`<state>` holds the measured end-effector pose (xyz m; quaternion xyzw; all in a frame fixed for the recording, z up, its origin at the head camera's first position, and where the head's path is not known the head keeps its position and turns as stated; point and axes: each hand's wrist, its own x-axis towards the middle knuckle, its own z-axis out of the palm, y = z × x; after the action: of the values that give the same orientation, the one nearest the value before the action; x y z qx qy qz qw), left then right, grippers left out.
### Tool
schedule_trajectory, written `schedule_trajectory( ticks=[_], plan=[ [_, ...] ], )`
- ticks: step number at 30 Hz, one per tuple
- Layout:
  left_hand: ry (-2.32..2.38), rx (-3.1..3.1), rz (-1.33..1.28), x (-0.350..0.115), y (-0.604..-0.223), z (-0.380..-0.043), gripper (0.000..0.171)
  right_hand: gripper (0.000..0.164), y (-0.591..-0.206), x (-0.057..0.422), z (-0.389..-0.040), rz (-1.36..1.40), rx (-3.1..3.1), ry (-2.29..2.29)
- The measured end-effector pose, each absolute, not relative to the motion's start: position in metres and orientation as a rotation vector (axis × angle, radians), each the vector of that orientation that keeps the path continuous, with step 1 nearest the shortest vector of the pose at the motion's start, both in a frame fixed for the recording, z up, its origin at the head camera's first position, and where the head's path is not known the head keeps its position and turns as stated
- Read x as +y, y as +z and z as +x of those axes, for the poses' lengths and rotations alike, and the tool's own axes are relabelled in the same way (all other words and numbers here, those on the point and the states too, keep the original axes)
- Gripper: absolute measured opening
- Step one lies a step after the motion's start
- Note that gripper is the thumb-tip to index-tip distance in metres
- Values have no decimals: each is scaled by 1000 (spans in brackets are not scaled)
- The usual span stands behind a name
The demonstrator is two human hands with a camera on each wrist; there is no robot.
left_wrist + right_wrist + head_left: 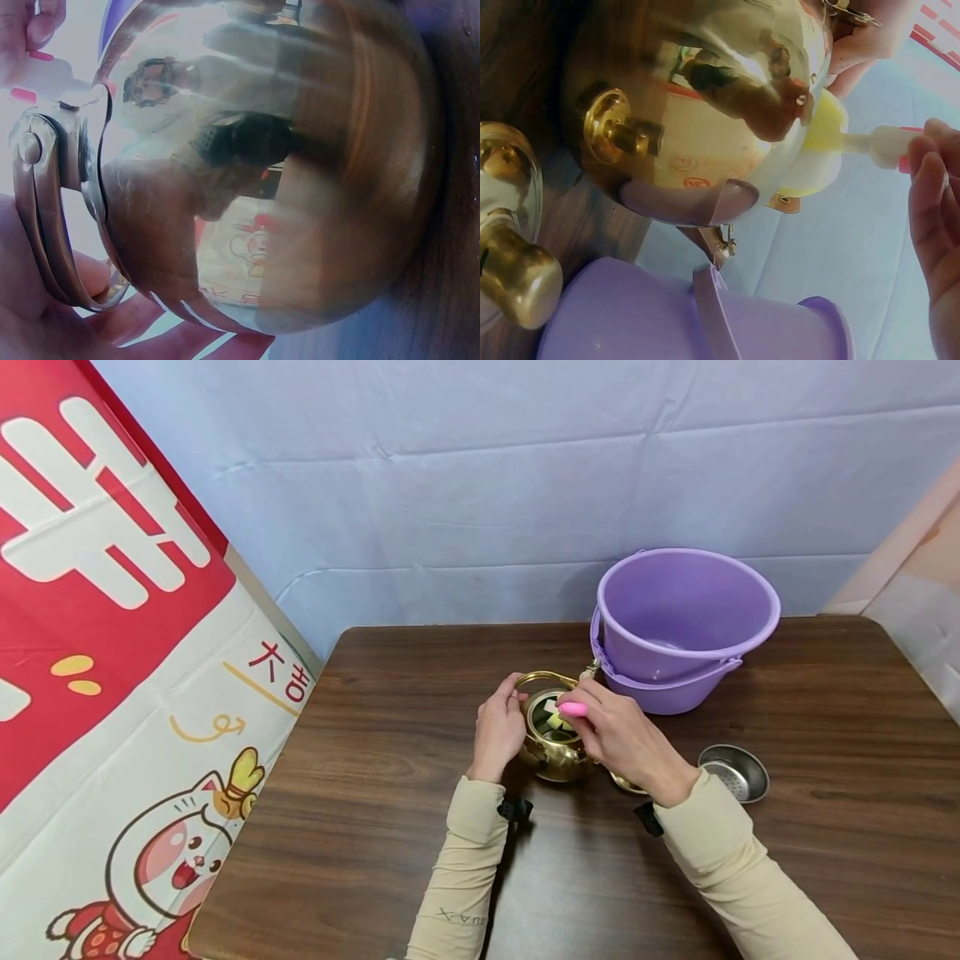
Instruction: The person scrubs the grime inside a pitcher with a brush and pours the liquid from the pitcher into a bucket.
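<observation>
A shiny brass teapot (555, 766) stands on the table with its mouth uncovered and its hoop handle folded to the far side. My left hand (498, 731) holds it at the left, fingers against the body and around the handle (46, 217). Between the thumb and fingers of my right hand (626, 735) is the pink-and-white handle (889, 146) of a sponge brush. Its yellow-and-white sponge head (821, 146) is at the teapot's mouth, partly inside; its lower part is hidden. Near my right wrist lies the brass lid (510, 180), mostly covered in the head view.
A purple bucket (667, 681) stands behind and right of the teapot, close to its spout. A small metal strainer bowl (738, 772) sits to the right of my right wrist. The wooden table (375, 793) meets a pale cloth backdrop (465, 510) at its far edge.
</observation>
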<state>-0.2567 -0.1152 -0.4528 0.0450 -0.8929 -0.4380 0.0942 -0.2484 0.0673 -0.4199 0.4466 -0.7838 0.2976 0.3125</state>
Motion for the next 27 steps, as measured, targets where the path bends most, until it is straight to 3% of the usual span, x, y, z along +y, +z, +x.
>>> schedule_trajectory(
  ticks=[27],
  plan=[
    [-1290,-2647,144,-116,-451,-256,38,21,-431,65,-255,1054,-2034,1012]
  ],
)
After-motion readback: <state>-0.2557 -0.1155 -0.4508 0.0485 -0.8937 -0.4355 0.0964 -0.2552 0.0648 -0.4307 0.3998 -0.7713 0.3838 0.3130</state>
